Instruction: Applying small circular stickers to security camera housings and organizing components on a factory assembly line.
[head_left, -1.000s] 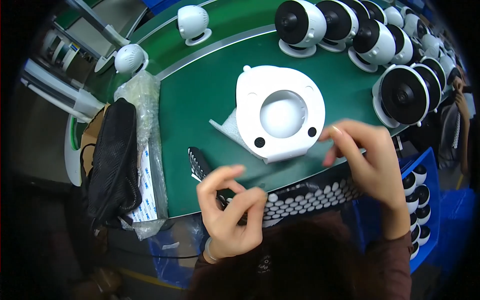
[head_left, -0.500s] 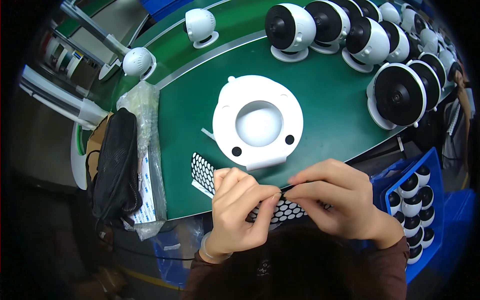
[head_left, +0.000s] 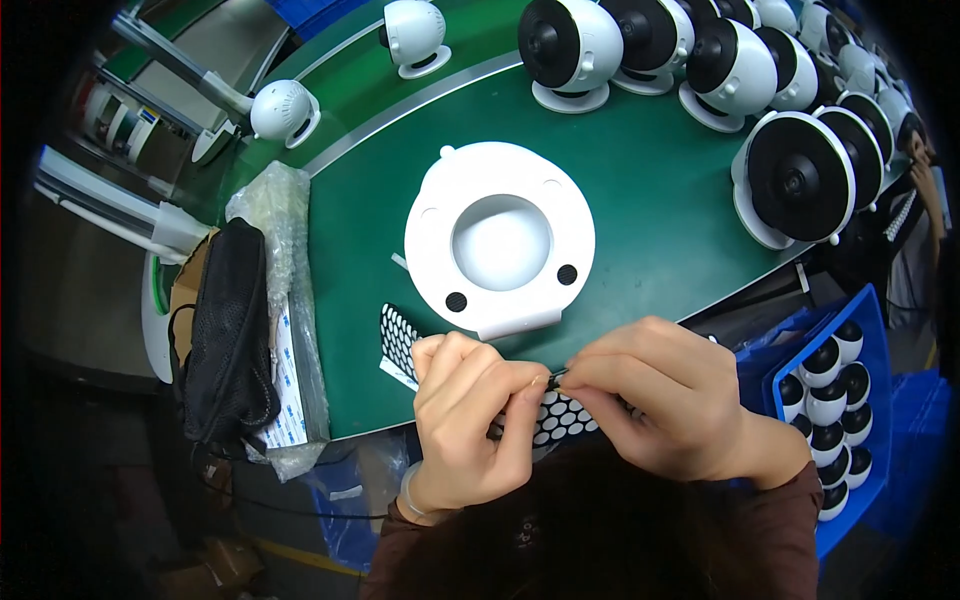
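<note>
My left hand (head_left: 468, 415) pinches a black sheet with rows of white round stick-on pads (head_left: 562, 420) at the table's near edge. Part of that sheet sticks out beyond the left hand onto the table. Fingertips of my right hand (head_left: 665, 395) are closed on a small dark piece (head_left: 557, 379) at the sheet's upper edge, right against the left thumb and forefinger. Just beyond both hands lies a white rounded housing (head_left: 428, 240) with a ring-shaped face and a round hollow. Two black dots (head_left: 456, 302) are on its near side; two faint round recesses show on its far side.
Finished-looking white and black round devices (head_left: 570, 50) crowd the far right of the green table (head_left: 370, 220). Two more stand at the far left. Bubble wrap (head_left: 270, 195) and a black mesh pouch (head_left: 232, 330) lie left. A blue bin (head_left: 870, 400) of small black-and-white balls stands right.
The whole view has shifted slightly. The fingertips of both hands have moved a little, and a small dark piece now shows more plainly between them. The housing rests in place.
</note>
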